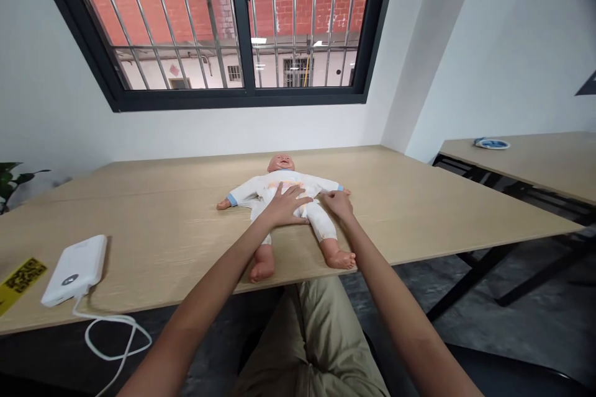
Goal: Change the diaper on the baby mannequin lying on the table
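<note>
A baby doll (321,218) in a white outfit with blue cuffs lies on its back on the table, head towards the window, bare feet at the near edge. Across its belly rests my left hand (286,206), palm down with the fingers spread. My right hand (339,203) is at the doll's side, just below its outstretched sleeve (321,183). The fingers there are curled together by the edge of the clothing; what they pinch, if anything, is hidden.
A white power bank (77,268) with a white cable (109,317) stands at the left, the cable hanging over the table edge (162,309). Beside it is a yellow tag (21,282). A second table (535,161) at the right bears a blue-and-white coil (492,144). A barred window faces me.
</note>
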